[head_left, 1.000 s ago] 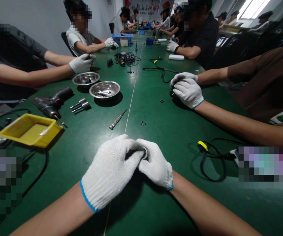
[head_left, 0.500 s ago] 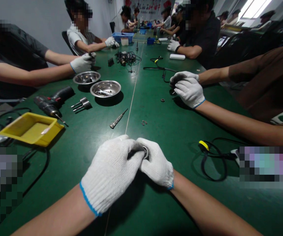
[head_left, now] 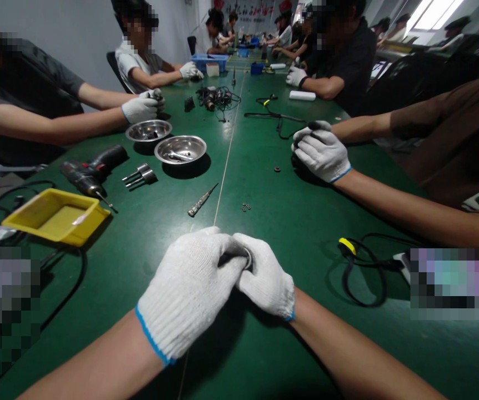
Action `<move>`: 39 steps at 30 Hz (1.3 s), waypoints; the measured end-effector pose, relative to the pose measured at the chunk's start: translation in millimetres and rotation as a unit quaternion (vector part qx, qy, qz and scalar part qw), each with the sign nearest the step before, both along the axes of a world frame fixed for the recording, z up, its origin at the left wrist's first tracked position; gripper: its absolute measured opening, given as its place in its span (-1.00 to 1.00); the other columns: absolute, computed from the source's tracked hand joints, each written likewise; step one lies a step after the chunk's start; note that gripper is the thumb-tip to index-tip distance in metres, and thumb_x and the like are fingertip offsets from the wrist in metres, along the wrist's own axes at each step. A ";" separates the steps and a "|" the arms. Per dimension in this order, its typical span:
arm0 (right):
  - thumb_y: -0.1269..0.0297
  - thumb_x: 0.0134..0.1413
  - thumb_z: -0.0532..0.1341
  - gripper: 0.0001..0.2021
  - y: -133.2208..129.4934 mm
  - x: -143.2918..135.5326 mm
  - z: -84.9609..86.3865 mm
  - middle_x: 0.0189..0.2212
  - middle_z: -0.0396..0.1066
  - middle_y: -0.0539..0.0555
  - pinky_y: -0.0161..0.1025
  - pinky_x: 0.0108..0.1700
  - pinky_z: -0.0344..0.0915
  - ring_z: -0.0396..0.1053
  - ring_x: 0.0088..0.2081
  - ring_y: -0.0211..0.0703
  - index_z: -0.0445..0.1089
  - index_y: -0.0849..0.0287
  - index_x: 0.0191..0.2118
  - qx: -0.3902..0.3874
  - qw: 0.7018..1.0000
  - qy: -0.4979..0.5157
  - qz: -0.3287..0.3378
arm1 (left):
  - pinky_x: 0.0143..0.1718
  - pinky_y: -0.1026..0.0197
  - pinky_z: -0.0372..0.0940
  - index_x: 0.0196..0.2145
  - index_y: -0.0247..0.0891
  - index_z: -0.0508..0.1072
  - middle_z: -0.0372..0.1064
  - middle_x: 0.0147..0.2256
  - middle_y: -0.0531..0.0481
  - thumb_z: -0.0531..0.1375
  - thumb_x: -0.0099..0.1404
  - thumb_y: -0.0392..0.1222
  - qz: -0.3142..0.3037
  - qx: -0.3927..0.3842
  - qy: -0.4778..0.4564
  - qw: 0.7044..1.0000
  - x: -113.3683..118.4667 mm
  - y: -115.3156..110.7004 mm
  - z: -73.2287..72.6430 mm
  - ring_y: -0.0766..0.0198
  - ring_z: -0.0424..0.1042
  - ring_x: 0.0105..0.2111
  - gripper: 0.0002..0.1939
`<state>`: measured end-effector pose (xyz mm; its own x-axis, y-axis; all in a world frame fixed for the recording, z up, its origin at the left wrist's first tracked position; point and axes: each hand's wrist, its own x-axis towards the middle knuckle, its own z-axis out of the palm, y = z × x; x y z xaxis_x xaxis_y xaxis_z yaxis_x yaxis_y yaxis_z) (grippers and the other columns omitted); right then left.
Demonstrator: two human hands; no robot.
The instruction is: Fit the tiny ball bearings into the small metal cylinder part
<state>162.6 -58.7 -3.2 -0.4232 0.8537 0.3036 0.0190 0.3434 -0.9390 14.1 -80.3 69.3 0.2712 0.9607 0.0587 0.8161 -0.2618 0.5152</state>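
Both my hands wear white knit gloves with blue cuffs and meet over the green table (head_left: 264,355). My left hand (head_left: 191,286) is closed, its thumb and fingers pinching a small round metal part (head_left: 248,259). From the other side my right hand (head_left: 264,275) is closed around the same part. Only a curved grey rim of it shows between the thumbs; the gloves hide the rest. Beyond my hands lie several small metal rings (head_left: 245,207) and a screwdriver (head_left: 203,200) with a thin shaft.
To the left are a yellow bin (head_left: 58,216), a power drill (head_left: 91,169), a pronged metal part (head_left: 140,176) and two steel bowls, the nearer one (head_left: 180,150) holding metal pieces. A black cable (head_left: 364,272) lies at right. Co-workers' gloved hands (head_left: 322,153) work along both sides.
My hands stay together in nearly the same place; less of the metal part's rim shows now. The view has shifted slightly. The co-worker's hands at right have turned a little.
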 end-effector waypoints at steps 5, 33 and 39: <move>0.43 -0.12 0.15 -0.90 0.9 0.8 -3.8 -0.53 0.30 -0.09 -0.27 -0.41 0.13 0.25 -0.47 -0.23 0.22 0.08 -0.46 0.005 1.000 -0.007 -0.002 | -0.30 0.17 0.33 -0.33 -0.13 0.71 0.61 -0.34 0.01 0.33 0.35 -0.25 -0.002 -0.021 -0.010 1.000 -1.4 2.3 3.2 0.12 0.57 -0.34 -0.87; 0.40 -0.21 0.13 -0.90 2.1 3.7 -1.2 -0.53 0.24 -0.10 -0.26 -0.40 0.11 0.16 -0.48 -0.24 0.22 0.09 -0.45 -0.021 1.000 0.003 0.007 | -0.27 0.18 0.31 -0.26 -0.13 0.72 0.62 -0.30 0.03 0.33 0.40 -0.24 0.009 -0.035 -0.010 0.999 -3.6 -0.7 7.2 0.16 0.58 -0.30 -0.87; 0.41 -0.18 0.14 -0.89 1.7 2.7 -2.5 -0.53 0.26 -0.10 -0.26 -0.40 0.13 0.20 -0.48 -0.23 0.20 0.09 -0.45 -0.002 1.000 -0.006 0.011 | -0.25 0.18 0.29 -0.28 -0.15 0.71 0.61 -0.30 0.01 0.30 0.42 -0.24 0.002 -0.057 0.020 0.998 0.5 0.1 10.6 0.17 0.56 -0.29 -0.85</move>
